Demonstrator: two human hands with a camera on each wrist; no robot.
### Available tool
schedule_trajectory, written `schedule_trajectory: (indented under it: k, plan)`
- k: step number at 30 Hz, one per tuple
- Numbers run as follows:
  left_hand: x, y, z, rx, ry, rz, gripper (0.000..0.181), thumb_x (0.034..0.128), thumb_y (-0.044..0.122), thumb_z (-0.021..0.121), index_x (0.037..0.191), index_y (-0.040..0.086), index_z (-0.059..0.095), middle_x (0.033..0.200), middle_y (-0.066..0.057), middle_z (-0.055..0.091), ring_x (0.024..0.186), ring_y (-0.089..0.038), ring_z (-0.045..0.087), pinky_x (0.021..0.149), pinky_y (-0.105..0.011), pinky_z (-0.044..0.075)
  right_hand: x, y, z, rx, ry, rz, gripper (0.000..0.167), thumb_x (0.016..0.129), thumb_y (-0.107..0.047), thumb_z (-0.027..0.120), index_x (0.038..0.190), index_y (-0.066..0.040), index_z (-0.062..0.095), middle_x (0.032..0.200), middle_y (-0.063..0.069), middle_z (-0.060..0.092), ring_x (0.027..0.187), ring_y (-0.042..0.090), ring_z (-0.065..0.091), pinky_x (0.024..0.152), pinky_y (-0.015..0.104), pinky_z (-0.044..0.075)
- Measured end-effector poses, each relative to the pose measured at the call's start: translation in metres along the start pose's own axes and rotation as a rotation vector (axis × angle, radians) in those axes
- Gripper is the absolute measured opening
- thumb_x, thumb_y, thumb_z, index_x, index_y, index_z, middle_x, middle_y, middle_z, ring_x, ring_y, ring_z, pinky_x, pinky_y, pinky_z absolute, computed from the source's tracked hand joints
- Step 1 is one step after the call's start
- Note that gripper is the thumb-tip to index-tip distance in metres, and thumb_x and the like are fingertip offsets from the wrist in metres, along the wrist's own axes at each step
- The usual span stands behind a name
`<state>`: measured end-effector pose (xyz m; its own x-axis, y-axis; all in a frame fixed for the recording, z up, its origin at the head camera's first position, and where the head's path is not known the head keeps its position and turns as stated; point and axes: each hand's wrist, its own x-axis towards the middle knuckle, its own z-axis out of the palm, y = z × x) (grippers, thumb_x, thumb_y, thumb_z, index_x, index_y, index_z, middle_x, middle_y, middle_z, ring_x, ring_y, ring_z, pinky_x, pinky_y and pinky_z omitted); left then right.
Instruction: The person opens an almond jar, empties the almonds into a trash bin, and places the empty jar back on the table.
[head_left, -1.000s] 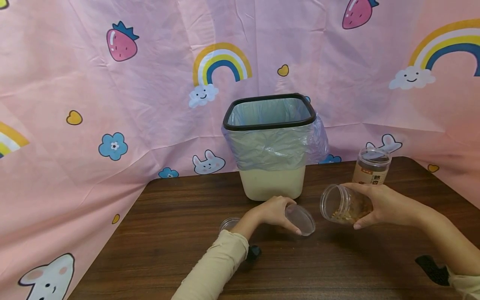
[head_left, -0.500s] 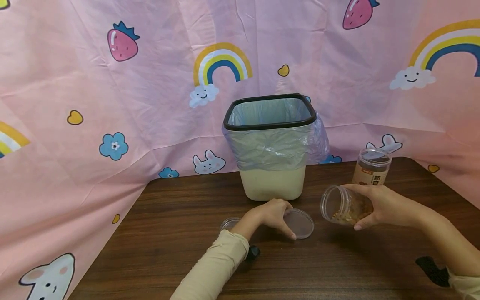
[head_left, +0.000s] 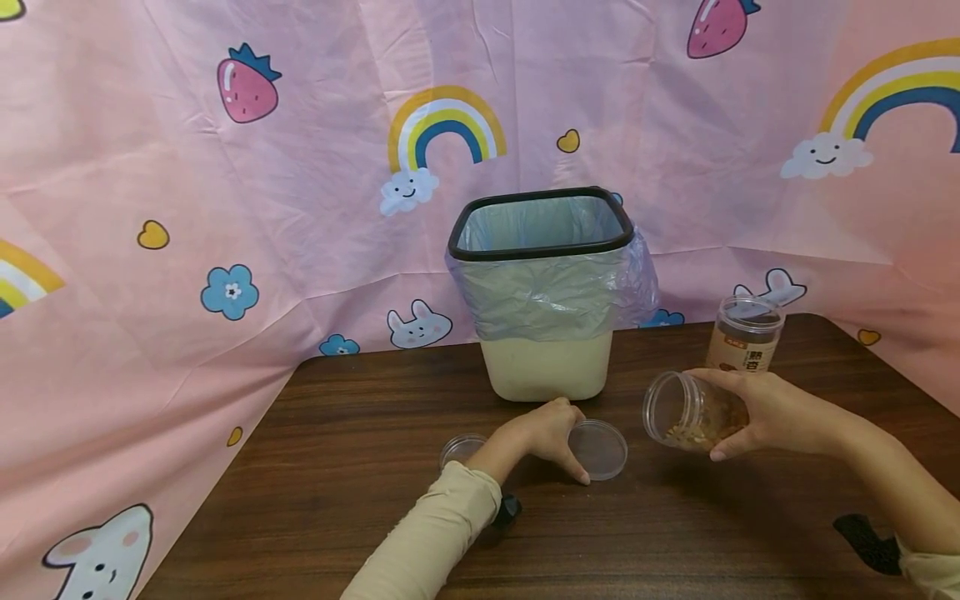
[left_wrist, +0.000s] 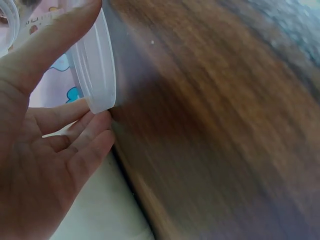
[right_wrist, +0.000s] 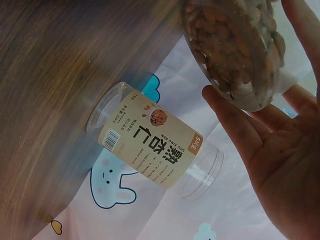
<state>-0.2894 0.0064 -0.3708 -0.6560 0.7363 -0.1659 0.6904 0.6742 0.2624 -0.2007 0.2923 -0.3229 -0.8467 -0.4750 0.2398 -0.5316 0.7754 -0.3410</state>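
Observation:
My left hand (head_left: 540, 437) holds a round clear plastic lid (head_left: 598, 450) by its edge, thumb on one side and fingers on the other. The lid lies flat on the table, and the left wrist view shows its rim (left_wrist: 100, 75) close up. My right hand (head_left: 757, 417) grips a clear plastic jar (head_left: 686, 412) tipped onto its side, mouth facing left toward the lid. Brown nuts that look like almonds (right_wrist: 220, 42) lie inside this jar, in the right wrist view. Behind it an uncapped clear jar with a beige label (head_left: 738, 348) stands upright.
A cream bin (head_left: 547, 367) with a black rim and translucent liner stands at the back middle. Another clear round lid or shallow container (head_left: 461, 448) sits partly behind my left forearm. The dark wooden table (head_left: 337, 467) meets a pink patterned cloth (head_left: 300, 167) behind.
My left hand has lowered the lid from a tilted position to flat on the table, shifting slightly down. My right hand and the tipped jar have barely moved.

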Motion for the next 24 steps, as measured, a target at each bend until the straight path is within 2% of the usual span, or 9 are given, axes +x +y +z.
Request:
schedule_trajectory:
  k: [7,15,24]
  plan:
    - [0.0,0.0,0.001,0.006,-0.011,-0.015,0.086,0.0636,0.041,0.082,0.131,0.003,0.047,0.12,-0.006,0.046,0.109,-0.015,0.046,0.089,-0.021,0.039,0.0,0.001,0.001,-0.006,0.003,0.01,0.092,0.059,-0.055,0.077,0.131,-0.008,0.045,0.114,0.014,0.057,0.102,0.033,0.055,0.079,0.05,0.045]
    - [-0.004,-0.003,0.0,0.007,-0.017,0.006,0.095,0.0636,0.047,0.08,0.136,0.001,0.04,0.126,-0.009,0.044,0.11,-0.015,0.045,0.09,-0.022,0.038,0.001,0.0,-0.004,-0.018,-0.003,0.015,0.096,0.059,-0.063,0.072,0.132,-0.008,0.044,0.116,0.014,0.057,0.103,0.032,0.054,0.079,0.05,0.045]
    - [-0.01,-0.011,-0.02,-0.104,0.01,0.08,0.076,0.0707,0.042,0.077,0.128,0.0,0.05,0.114,-0.006,0.057,0.099,-0.013,0.054,0.079,-0.018,0.043,0.005,-0.004,-0.02,-0.061,0.035,0.01,0.095,0.059,-0.062,0.073,0.132,-0.008,0.044,0.117,0.016,0.056,0.101,0.031,0.055,0.076,0.047,0.046]
